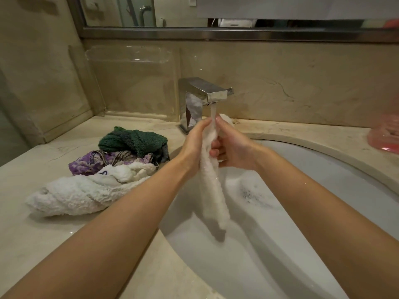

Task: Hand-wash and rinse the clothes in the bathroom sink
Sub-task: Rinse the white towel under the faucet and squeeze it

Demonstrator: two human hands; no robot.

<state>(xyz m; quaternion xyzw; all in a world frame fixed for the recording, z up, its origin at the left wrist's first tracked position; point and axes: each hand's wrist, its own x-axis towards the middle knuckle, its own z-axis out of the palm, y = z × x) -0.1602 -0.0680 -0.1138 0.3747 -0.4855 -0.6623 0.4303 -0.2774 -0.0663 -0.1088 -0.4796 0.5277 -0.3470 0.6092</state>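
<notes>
Now both hands are raised over the white sink (349, 190), directly under the spout of the chrome faucet (203, 100), from which a thin stream of water (213, 110) is running. The left hand (195, 143) has its fingers curled around the upper part of a white fluffy cloth (212, 190), and the right hand (233, 147) grips the same cloth from the other side, so the cloth is squeezed between the two hands. The water falls on the top end of the cloth, just where the fingertips of both hands meet. The rest of the cloth hangs down, long and narrow, and its lower end is above the basin; I cannot tell if it touches the bottom. Some soap foam (250, 188) lies in the basin, to the right of the hanging cloth. On the marble counter (64, 244), left of the sink, there is a small pile of laundry: a dark green towel (133, 140) at the back, a purple patterned garment (95, 161) in the middle, and a twisted white towel (71, 196) nearest to the person. A clear plastic stand (133, 83) leans against the wall behind the pile. A pink object (384, 134) is at the right edge of the counter, partly out of view.
</notes>
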